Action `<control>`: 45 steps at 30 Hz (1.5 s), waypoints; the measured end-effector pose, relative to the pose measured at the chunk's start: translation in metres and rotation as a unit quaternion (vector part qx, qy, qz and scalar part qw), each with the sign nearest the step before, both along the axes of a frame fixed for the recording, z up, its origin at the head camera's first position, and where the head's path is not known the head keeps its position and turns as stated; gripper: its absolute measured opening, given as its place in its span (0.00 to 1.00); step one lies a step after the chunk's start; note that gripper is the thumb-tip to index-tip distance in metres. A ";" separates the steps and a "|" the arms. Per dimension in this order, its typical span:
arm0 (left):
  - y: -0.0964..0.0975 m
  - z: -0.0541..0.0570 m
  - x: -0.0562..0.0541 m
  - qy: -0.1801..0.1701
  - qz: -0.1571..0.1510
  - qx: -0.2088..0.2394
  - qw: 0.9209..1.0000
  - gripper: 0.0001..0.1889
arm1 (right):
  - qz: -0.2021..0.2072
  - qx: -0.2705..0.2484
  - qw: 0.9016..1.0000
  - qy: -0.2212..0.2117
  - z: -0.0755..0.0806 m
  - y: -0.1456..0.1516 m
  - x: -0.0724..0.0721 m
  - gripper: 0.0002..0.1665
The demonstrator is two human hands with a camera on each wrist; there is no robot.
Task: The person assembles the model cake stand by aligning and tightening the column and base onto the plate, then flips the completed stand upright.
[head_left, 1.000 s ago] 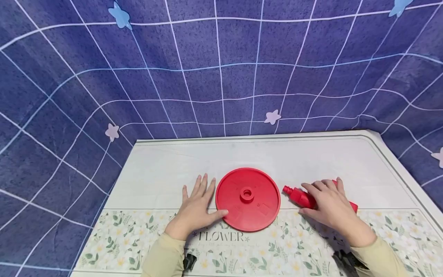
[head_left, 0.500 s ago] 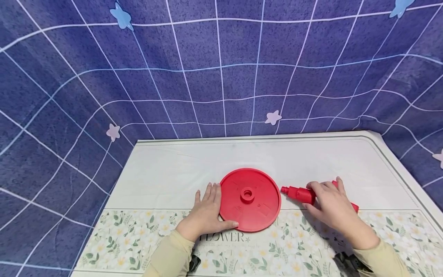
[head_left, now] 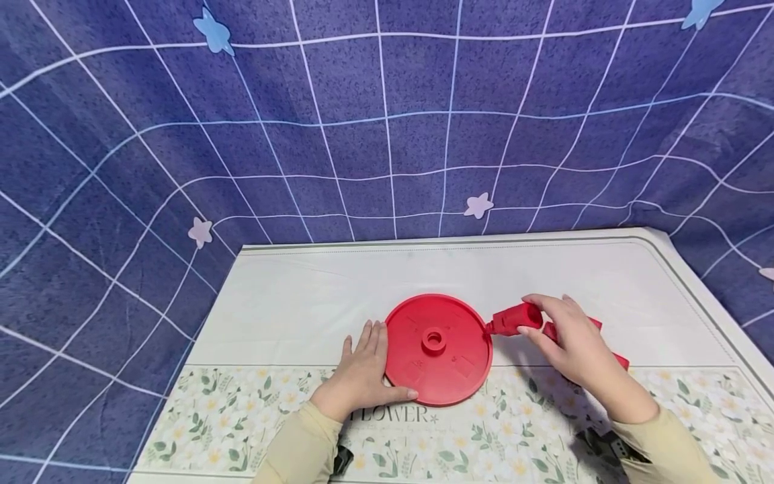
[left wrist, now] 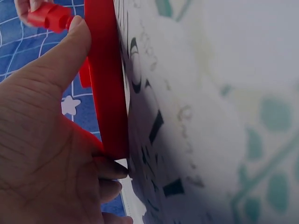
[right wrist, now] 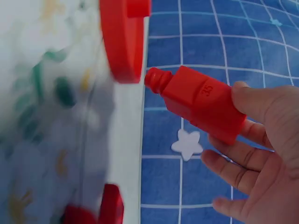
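A round red plastic disc (head_left: 438,380) with a raised rim and a hollow hub in its middle lies flat on the table. My left hand (head_left: 358,378) rests against the disc's left edge, fingers straight and together, the thumb over the near rim. My right hand (head_left: 577,343) pinches a red plastic connector (head_left: 510,319) by its wide, open end between thumb and fingers. The connector has a flat-sided body marked "35" and a narrow ribbed tip, seen clearly in the right wrist view. It is raised off the table, and its tip overlaps the disc's right rim in the head view.
Beyond the right hand lie more red plastic parts (head_left: 621,361), partly hidden by it. The white table mat (head_left: 314,286) has a floral band with lettering along its near side. A blue gridded curtain (head_left: 417,148) with stars hangs behind and at both sides.
My left hand has moved right, up against the disc's edge. My right hand has lifted the connector from among the red parts and brought it to the disc's right rim.
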State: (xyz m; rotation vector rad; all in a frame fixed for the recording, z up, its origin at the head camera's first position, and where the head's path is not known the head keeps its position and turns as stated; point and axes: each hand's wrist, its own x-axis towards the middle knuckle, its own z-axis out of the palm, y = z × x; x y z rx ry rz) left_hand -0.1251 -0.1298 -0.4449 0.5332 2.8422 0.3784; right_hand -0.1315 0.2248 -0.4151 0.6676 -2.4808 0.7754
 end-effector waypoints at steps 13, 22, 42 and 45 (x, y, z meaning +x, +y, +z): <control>0.001 0.005 0.001 -0.020 -0.006 0.009 1.000 0.66 | 0.080 -0.032 0.995 -0.050 0.009 -0.054 -0.018 0.32; 0.003 0.005 0.001 -0.025 -0.003 0.003 1.000 0.66 | 0.111 -0.018 0.992 -0.054 0.007 -0.078 -0.025 0.29; 0.003 0.006 0.001 -0.030 -0.004 0.004 1.000 0.66 | 0.118 0.096 0.988 0.000 0.016 -0.116 -0.026 0.28; 0.002 0.006 0.002 -0.027 -0.004 0.002 1.000 0.67 | 0.107 0.102 0.989 0.003 0.018 -0.119 -0.025 0.28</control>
